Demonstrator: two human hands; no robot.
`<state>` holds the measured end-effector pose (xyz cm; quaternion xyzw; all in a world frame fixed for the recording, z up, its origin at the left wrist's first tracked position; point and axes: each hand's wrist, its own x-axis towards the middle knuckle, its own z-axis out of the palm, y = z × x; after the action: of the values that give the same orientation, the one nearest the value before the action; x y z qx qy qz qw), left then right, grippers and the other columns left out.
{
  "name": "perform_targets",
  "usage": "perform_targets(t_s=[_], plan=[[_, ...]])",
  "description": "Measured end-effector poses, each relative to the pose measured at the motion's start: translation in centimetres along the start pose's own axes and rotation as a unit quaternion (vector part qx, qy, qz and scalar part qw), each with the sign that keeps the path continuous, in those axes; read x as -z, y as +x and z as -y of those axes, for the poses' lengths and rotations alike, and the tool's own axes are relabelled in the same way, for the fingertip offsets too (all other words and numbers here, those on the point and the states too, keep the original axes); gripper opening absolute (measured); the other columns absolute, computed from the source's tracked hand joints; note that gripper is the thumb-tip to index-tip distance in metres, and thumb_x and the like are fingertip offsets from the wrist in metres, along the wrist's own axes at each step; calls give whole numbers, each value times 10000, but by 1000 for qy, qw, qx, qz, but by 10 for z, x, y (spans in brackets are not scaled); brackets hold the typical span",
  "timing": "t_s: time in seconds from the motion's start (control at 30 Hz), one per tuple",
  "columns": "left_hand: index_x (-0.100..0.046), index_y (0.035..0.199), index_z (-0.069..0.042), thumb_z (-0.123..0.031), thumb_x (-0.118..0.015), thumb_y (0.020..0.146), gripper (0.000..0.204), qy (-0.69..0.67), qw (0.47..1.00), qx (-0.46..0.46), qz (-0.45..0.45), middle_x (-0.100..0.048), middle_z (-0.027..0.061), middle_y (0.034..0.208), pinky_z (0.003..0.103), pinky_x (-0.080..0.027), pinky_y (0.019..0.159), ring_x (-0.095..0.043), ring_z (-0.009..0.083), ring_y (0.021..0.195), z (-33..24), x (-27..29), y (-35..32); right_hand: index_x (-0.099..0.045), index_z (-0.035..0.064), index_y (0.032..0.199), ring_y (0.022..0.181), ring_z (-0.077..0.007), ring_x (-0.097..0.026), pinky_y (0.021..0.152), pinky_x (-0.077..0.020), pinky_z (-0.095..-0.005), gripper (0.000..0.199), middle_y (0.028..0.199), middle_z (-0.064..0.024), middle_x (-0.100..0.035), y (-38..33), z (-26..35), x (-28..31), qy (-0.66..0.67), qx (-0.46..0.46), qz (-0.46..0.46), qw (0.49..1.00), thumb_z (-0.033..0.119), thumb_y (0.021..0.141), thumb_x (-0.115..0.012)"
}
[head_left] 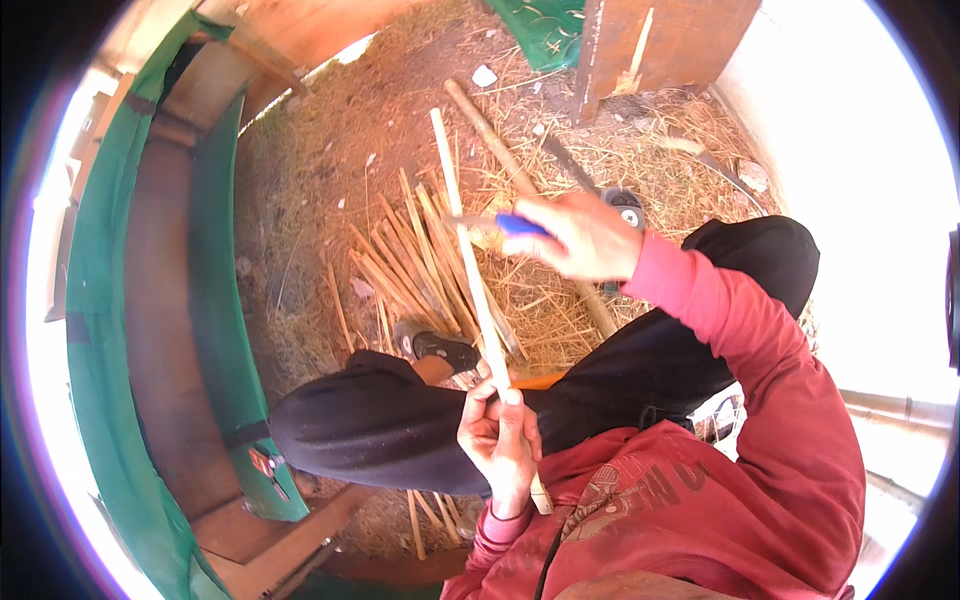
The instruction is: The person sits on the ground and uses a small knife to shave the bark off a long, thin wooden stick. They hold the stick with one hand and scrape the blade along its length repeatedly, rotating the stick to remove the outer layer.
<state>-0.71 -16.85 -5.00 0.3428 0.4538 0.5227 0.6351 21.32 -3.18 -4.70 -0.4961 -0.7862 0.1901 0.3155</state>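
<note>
A long thin stick [470, 250] of pale wood points up and away from the person, a little tilted to the left. Its low end sits in the left hand [500, 440], closed around it near the chest. A small knife [497, 224] with a blue handle lies across the stick near its middle, blade to the left. The right hand [585, 238] holds the knife.
</note>
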Motion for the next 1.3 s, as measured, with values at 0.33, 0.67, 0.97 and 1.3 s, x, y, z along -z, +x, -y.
perform_targets(t_s=[0.33, 0.67, 0.97, 1.3], plan=[[-588, 1133, 59, -171, -501, 1009, 276, 28, 999, -16, 8, -404, -21, 460, 210, -215, 331, -307, 35, 339, -11, -15, 3, -530, 59, 884, 543, -335, -588, 495, -435, -444, 296, 628, -108, -557, -27, 22, -39, 9, 80, 0, 997, 342, 918, -609], [-623, 1083, 55, -142, -545, 992, 230, -7, 1000, -14, 9, -402, -32, 463, 202, -205, 371, -317, 13, 368, -2, -19, -3, -530, 61, 829, 413, -297, -547, 371, -401, -405, 319, 533, -96, -530, -3, 4, -35, -170, -53, -119, 977, 356, 934, -592], [-586, 1082, 76, -154, -503, 1011, 254, -80, 995, -7, 61, -407, -14, 456, 216, -210, 344, -298, 35, 332, -1, -13, -1, -539, 72, 819, 448, -291, -562, 419, -403, -412, 309, 548, -103, -520, 4, -17, 5, -96, 80, -130, 984, 350, 920, -628], [-501, 1116, 28, -247, -475, 1023, 291, -153, 984, 24, 93, -337, -23, 424, 229, -178, 331, -249, 56, 299, -7, -12, -1, -563, 95, 831, 485, -280, -595, 501, -479, -432, 397, 602, -59, -563, 22, -7, -23, -149, 121, -150, 970, 483, 866, -641]])
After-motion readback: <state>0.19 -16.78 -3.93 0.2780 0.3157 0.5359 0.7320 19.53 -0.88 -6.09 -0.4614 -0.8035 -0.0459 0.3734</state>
